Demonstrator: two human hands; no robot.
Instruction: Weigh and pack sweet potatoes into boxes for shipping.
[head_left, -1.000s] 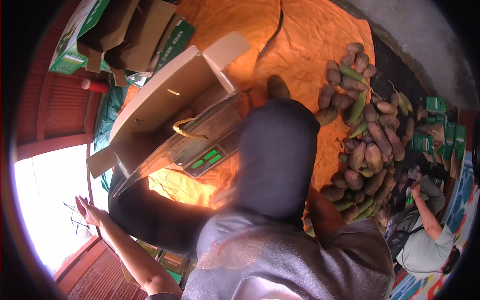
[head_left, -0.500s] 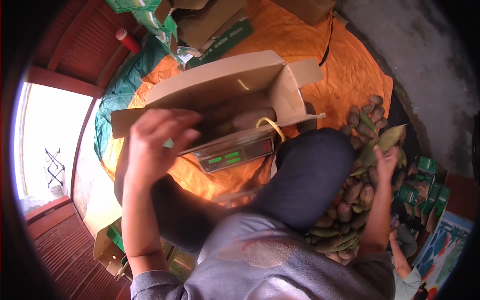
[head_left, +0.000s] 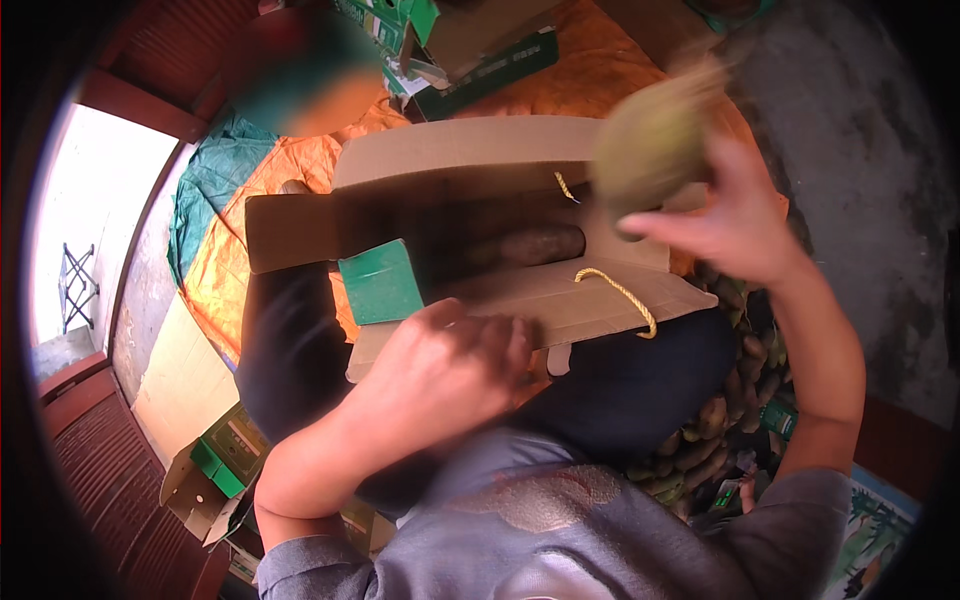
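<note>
In my right hand (head_left: 735,205) is a yellow-green ear of corn (head_left: 650,150) in its husk, smeared by motion. It is raised over the right end of an open brown cardboard box (head_left: 470,145). Beside the box's near wall, my left hand (head_left: 455,355) has its fingers curled at the edge of the near flap (head_left: 605,310). Brown, potato-like tubers (head_left: 540,245) lie inside the box, partly in shadow. One yellow rope handle (head_left: 625,295) loops from the near side, and a green flap panel (head_left: 383,282) stands at the left.
My bent legs (head_left: 650,370) flank the box on an orange tarp (head_left: 275,205). A heap of tubers (head_left: 700,440) lies to my right. Green-and-brown cartons (head_left: 490,75) stand beyond the box, another carton (head_left: 225,460) at lower left. A grey wall (head_left: 850,150) bounds the right.
My right hand has lifted the corn from the heap to the box's right end. My left hand has come down to the near flap. The box is tilted toward me, covering the scale.
</note>
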